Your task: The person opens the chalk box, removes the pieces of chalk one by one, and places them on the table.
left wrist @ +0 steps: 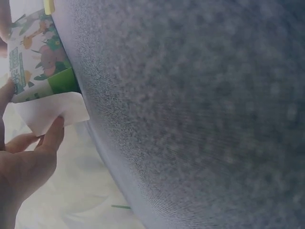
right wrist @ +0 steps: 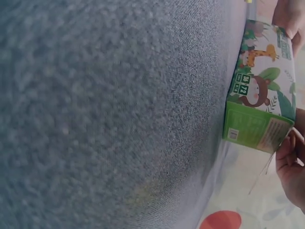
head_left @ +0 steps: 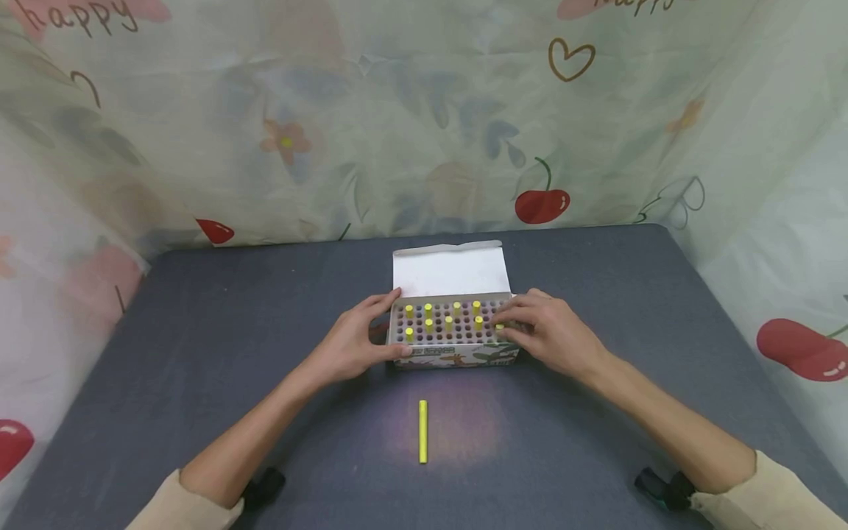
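Note:
A cardboard box (head_left: 457,358) printed with cartoon animals stands on the table, its white lid (head_left: 452,272) folded back. Inside is a grid of round holes (head_left: 464,335), and several yellow pen-like sticks (head_left: 448,324) poke up from it. My left hand (head_left: 351,338) grips the box's left end, thumb at the front edge and index finger at the back corner. In the left wrist view its fingers touch a white side flap (left wrist: 47,112). At the right end, my right hand (head_left: 556,331) pinches a yellow stick (head_left: 500,328) at a hole; the fingers partly hide it.
Another yellow stick (head_left: 422,433) lies on the dark grey table (head_left: 530,442) in front of the box. Behind the table hangs a patterned curtain (head_left: 411,132), which also runs along both sides. Dark wrist straps (head_left: 665,487) are near the sleeves.

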{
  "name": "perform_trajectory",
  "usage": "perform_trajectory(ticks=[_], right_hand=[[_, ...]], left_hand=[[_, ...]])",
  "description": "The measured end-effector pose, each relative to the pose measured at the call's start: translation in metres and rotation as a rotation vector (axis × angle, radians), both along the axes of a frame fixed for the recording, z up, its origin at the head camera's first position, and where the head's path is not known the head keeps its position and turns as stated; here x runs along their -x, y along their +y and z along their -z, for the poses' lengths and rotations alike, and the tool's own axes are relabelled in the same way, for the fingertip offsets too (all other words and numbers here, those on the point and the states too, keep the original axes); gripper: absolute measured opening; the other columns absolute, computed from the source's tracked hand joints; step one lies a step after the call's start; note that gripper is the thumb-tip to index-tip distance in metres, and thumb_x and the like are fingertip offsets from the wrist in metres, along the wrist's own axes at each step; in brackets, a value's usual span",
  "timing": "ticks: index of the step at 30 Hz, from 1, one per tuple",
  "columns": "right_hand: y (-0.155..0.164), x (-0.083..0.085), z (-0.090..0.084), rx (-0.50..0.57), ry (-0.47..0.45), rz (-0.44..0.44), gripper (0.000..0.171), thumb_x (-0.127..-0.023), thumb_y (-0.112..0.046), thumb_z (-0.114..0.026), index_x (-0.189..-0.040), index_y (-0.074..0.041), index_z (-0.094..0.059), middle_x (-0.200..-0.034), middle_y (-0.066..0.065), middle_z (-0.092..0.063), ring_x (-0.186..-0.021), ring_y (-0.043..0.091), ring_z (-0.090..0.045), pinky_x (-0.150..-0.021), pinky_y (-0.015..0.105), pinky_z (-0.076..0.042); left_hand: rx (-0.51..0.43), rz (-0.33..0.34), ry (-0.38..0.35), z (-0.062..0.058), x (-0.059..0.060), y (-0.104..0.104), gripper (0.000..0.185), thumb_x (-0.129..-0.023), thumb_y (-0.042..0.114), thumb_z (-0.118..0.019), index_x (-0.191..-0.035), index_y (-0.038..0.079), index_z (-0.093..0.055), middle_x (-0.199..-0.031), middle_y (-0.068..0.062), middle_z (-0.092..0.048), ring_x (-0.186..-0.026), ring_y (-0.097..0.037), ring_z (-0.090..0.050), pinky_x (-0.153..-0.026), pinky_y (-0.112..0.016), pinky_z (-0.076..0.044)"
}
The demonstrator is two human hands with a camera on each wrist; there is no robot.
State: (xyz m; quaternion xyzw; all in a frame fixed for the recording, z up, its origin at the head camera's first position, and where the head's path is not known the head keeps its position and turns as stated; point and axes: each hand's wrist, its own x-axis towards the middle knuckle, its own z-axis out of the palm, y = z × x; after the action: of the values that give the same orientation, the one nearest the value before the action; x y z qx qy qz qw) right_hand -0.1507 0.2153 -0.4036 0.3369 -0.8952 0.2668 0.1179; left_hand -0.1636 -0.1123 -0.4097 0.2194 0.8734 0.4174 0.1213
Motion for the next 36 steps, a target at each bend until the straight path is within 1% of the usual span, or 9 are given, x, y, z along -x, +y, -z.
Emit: perform_trajectory(ticks=[4,7,12,14,17,21,28,32,36], right_hand=[[-0.0016,-0.0002,0.0005,0.025,-0.003,-0.026,0.018,-0.085,-0.01,-0.079,-0.103,-0.013,-0.079,-0.102,-0.004,-0.073,-0.093,0.012,-0.064,-0.074,0.033,-0.055],[-0.0023,-0.0001,0.0005,0.011,-0.014,-0.036,0.018,-0.087,-0.011,-0.078,-0.105,-0.013,-0.077,-0.102,-0.005,-0.072,-0.093,0.01,-0.066,-0.077,0.033,-0.057],[-0.0041,0.0005,-0.0029,-0.073,-0.005,-0.02,0.016,-0.091,-0.013,-0.074,-0.106,-0.014,-0.073,-0.097,-0.006,-0.071,-0.085,0.005,-0.064,-0.073,0.031,-0.056],[-0.0051,0.0006,-0.0055,-0.1,-0.022,0.005,0.015,-0.093,-0.015,-0.072,-0.108,-0.015,-0.069,-0.095,-0.006,-0.07,-0.081,0.004,-0.062,-0.07,0.031,-0.056],[-0.0064,0.0003,-0.0086,-0.101,-0.063,0.045,0.015,-0.097,-0.017,-0.067,-0.111,-0.015,-0.062,-0.09,-0.005,-0.07,-0.074,0.004,-0.06,-0.064,0.029,-0.054],[-0.0067,0.0014,-0.009,-0.028,-0.099,0.05,0.016,-0.097,-0.015,-0.067,-0.111,-0.014,-0.06,-0.087,-0.005,-0.071,-0.07,0.005,-0.061,-0.06,0.027,-0.052],[-0.003,0.0041,-0.0082,0.118,-0.143,0.015,0.027,-0.087,-0.007,-0.077,-0.112,-0.007,-0.068,-0.09,-0.002,-0.075,-0.08,0.009,-0.071,-0.067,0.029,-0.06],[-0.0024,0.0046,-0.006,0.184,-0.168,0.033,0.027,-0.085,-0.006,-0.078,-0.111,-0.009,-0.069,-0.091,-0.004,-0.074,-0.081,0.009,-0.073,-0.069,0.028,-0.062],[-0.0027,0.0043,-0.0046,0.243,-0.145,0.047,0.025,-0.084,-0.005,-0.08,-0.107,-0.012,-0.073,-0.091,-0.005,-0.074,-0.077,0.008,-0.073,-0.066,0.024,-0.061]], left_hand=[[0.005,0.003,0.003,-0.001,-0.0004,-0.0007,0.093,-0.085,0.022,-0.082,-0.159,0.014,-0.026,-0.154,-0.02,-0.033,-0.126,-0.039,-0.054,-0.089,-0.037,-0.059],[0.007,0.0,0.003,-0.0021,-0.0005,-0.001,0.093,-0.085,0.023,-0.082,-0.159,0.015,-0.026,-0.154,-0.019,-0.033,-0.126,-0.039,-0.055,-0.088,-0.037,-0.059],[0.008,-0.003,0.008,-0.003,0.0002,-0.0015,0.093,-0.084,0.023,-0.082,-0.159,0.016,-0.026,-0.154,-0.019,-0.034,-0.126,-0.039,-0.055,-0.089,-0.037,-0.059],[0.007,-0.003,0.011,-0.0032,0.0004,-0.002,0.093,-0.084,0.023,-0.082,-0.159,0.016,-0.026,-0.154,-0.019,-0.034,-0.126,-0.039,-0.055,-0.09,-0.038,-0.059],[0.006,0.002,0.013,-0.0037,0.0007,-0.0029,0.093,-0.085,0.022,-0.082,-0.159,0.015,-0.026,-0.153,-0.019,-0.034,-0.127,-0.039,-0.054,-0.091,-0.038,-0.058],[0.011,0.003,0.02,-0.0042,0.001,-0.0032,0.093,-0.085,0.022,-0.082,-0.159,0.015,-0.026,-0.153,-0.019,-0.034,-0.127,-0.038,-0.054,-0.091,-0.039,-0.058],[0.015,0.013,0.013,-0.0017,0.0003,-0.001,0.092,-0.086,0.022,-0.081,-0.159,0.015,-0.026,-0.154,-0.02,-0.033,-0.126,-0.04,-0.054,-0.092,-0.041,-0.058],[0.004,0.011,0.002,0.0002,-0.0005,-0.0009,0.092,-0.086,0.021,-0.081,-0.159,0.015,-0.025,-0.154,-0.02,-0.033,-0.127,-0.04,-0.053,-0.091,-0.04,-0.058],[0.009,0.006,0.012,0.0005,-0.0007,-0.0009,0.092,-0.085,0.022,-0.081,-0.159,0.015,-0.026,-0.153,-0.02,-0.034,-0.126,-0.04,-0.054,-0.091,-0.042,-0.058]])
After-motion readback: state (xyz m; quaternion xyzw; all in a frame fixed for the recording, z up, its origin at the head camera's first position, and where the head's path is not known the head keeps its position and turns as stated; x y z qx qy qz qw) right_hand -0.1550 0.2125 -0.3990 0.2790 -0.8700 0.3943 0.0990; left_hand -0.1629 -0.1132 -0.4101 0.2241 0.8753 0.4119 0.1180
